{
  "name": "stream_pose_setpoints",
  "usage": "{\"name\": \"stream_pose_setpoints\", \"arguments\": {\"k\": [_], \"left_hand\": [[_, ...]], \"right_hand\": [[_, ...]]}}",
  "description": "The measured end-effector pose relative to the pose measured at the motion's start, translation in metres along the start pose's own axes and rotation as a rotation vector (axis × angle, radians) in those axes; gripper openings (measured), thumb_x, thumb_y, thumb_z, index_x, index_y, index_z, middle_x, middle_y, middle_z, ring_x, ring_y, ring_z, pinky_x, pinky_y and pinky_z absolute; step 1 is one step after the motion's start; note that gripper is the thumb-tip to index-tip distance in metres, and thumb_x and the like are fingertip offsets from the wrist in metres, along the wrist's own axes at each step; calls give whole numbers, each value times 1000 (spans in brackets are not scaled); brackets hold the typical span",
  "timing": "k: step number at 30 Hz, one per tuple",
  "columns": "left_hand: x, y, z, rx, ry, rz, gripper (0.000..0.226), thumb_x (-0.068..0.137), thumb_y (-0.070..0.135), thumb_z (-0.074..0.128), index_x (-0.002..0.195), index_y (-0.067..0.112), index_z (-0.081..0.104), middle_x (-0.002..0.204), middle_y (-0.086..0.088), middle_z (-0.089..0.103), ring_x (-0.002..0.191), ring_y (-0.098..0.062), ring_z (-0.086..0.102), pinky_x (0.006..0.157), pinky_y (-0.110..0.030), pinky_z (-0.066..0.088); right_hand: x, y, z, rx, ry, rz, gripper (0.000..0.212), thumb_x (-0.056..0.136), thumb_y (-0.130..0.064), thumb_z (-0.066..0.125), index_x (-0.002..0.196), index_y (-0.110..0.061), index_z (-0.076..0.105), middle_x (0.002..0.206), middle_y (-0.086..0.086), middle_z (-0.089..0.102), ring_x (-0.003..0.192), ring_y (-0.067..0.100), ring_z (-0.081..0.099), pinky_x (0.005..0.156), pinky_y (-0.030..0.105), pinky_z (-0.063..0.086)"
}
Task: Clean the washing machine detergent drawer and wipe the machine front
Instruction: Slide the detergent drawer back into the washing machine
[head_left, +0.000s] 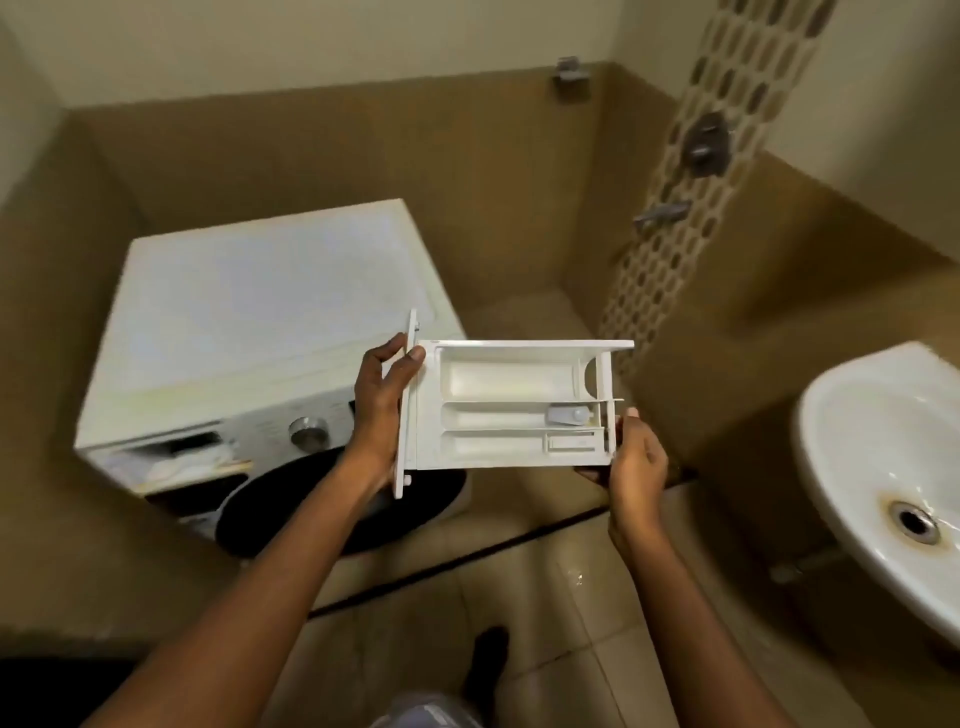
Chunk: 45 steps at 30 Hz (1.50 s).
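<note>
I hold the white detergent drawer level in the air, out of the machine, its three compartments facing up. My left hand grips its front panel at the left end, thumb over the edge. My right hand holds the rear right corner from below, fingers curled under it. The white washing machine stands at the left behind the drawer, with its drawer slot open and dark and a white cloth-like thing showing in it. A silver dial and the dark round door are on its front.
A white washbasin with a rusty drain juts in at the right edge. Brown tiled walls enclose the corner, with taps on a patterned strip at the upper right. Beige floor tiles lie below, and a dark foot shows near the bottom.
</note>
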<state>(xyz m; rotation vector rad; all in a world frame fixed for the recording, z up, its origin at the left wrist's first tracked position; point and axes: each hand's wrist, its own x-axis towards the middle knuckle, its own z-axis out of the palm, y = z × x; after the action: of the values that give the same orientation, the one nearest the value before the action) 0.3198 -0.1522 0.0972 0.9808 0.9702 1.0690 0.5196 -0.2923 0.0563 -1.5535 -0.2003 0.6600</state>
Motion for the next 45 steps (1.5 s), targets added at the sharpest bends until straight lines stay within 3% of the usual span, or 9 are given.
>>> {"name": "stream_pose_setpoints", "arguments": {"k": [7,12,16,18,23,31,34,38,45], "left_hand": [[-58,26,-128,-38,313,50,53,84,38,68,127,9,57,108,3,64,91,0,64,75,-13,47],[-84,34,-198,-139,535,81,74,79,46,75,132,0,52,125,-22,65,114,-39,63,98,-52,49],[-90,33,-241,-185,708,102,54,88,44,70,111,-4,57,109,-21,67,96,-33,64,83,-44,52],[-87,29,-260,-239,789,128,43,96,43,60,102,0,59,99,-17,68,93,-30,66,78,-40,53],[-77,7,-293,-357,937,1,77,84,72,52,124,7,60,112,-13,72,94,-28,74,75,-43,62],[-62,-42,-329,-603,1038,-132,51,99,64,32,100,26,67,104,2,72,92,-22,68,82,-35,53],[-61,-61,-326,-649,1177,-134,39,103,52,33,101,25,62,104,0,67,95,-26,62,90,-38,47],[-61,-92,-326,-663,1317,-123,39,100,59,35,101,31,63,101,4,68,107,-32,63,98,-45,46],[-47,-100,-314,-606,1418,-143,42,100,61,33,92,33,64,99,0,70,91,-27,67,90,-46,53]], "right_hand": [[-73,29,84,87,-366,191,42,100,-41,49,115,-5,64,105,17,73,83,27,69,76,43,60],[-123,42,153,173,-662,362,32,101,-40,47,124,-20,59,119,8,68,98,30,69,81,39,57],[-156,64,212,82,-873,353,40,102,-29,49,142,-31,40,123,-7,64,103,31,70,92,41,54],[-168,73,242,78,-904,358,41,103,-25,48,142,-35,38,118,-8,67,105,32,69,93,43,54],[-179,99,306,26,-867,355,38,104,-21,46,142,-24,42,106,0,71,89,25,69,93,48,53],[-186,143,356,-92,-860,360,32,103,-22,48,134,-18,40,87,7,61,65,17,52,51,29,43],[-185,161,370,-156,-908,383,29,103,-25,48,132,-23,45,104,4,67,86,20,67,66,36,58],[-183,187,386,-261,-1001,372,30,103,-26,48,132,-30,51,121,1,63,110,24,62,96,52,52],[-162,205,399,-355,-993,418,34,104,-22,45,138,-23,49,124,3,60,107,18,59,102,53,47]]}}
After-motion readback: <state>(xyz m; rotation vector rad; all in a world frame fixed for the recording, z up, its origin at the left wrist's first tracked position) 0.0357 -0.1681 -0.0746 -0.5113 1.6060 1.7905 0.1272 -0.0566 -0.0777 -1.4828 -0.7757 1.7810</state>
